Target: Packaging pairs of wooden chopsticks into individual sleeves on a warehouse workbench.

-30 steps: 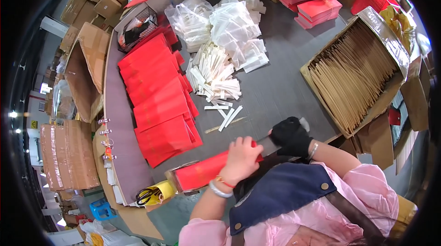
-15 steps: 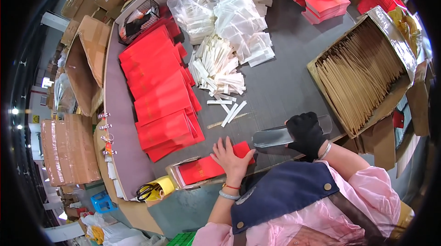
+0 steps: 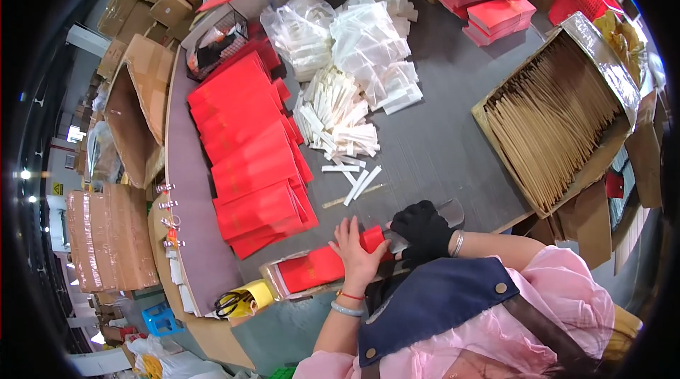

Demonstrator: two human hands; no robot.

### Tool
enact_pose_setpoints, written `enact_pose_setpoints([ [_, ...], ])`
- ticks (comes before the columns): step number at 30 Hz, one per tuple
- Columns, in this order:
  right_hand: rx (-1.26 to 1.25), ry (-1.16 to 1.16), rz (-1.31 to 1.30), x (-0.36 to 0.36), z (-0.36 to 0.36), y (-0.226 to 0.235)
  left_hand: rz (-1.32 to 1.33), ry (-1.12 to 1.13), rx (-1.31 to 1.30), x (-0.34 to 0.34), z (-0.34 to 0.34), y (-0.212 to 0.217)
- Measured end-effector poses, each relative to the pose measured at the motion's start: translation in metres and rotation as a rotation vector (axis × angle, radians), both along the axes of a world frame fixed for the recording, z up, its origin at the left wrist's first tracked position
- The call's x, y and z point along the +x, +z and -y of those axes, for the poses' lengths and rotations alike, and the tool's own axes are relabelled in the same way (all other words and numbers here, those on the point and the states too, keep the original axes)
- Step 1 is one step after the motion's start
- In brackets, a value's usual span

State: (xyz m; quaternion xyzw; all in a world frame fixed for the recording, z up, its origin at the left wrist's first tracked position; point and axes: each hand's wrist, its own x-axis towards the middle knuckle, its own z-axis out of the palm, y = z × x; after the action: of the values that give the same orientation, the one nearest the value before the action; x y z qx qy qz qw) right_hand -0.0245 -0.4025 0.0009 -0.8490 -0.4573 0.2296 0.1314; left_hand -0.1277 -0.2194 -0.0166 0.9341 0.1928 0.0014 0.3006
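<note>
My bare left hand lies over a red paper packet with its fingers spread and its thumb near the packet's right end. That packet rests in a shallow cardboard tray along the table's near edge. Close beside it, my black-gloved right hand is closed on a clear plastic sleeve. The sleeve sticks out on both sides of the glove, its left end meeting the red packet's right end; whether the packet is inside the sleeve cannot be made out.
Overlapping red packets line the table's left. White paper strips and clear bags lie mid-table. Red bundles are stacked far right, near a carton of brown sticks. A yellow holder with scissors sits near left.
My right hand has moved left and slightly down with the clear sleeve, up to the red packet's end. My left hand has stayed on the packet.
</note>
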Motion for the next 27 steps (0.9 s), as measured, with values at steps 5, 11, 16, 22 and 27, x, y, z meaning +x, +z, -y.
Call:
enact_pose_setpoints([
  [5,0.324,-0.289,0.227,0.071,0.015,0.005,0.232,-0.126,0.168,0.049,-0.019,-0.003],
  [11,0.183,-0.432,0.422,0.177,-0.002,0.003,0.273,-0.157,0.304,0.096,-0.043,-0.02],
  [16,0.098,-0.404,0.521,0.225,-0.03,-0.01,0.336,-0.21,0.445,0.099,-0.056,-0.023],
  [22,0.088,-0.387,0.447,0.215,-0.021,-0.038,0.382,-0.175,0.383,0.091,-0.062,-0.019],
  [27,0.171,-0.292,0.529,0.163,0.01,-0.048,0.376,-0.134,0.263,0.085,-0.056,-0.012],
])
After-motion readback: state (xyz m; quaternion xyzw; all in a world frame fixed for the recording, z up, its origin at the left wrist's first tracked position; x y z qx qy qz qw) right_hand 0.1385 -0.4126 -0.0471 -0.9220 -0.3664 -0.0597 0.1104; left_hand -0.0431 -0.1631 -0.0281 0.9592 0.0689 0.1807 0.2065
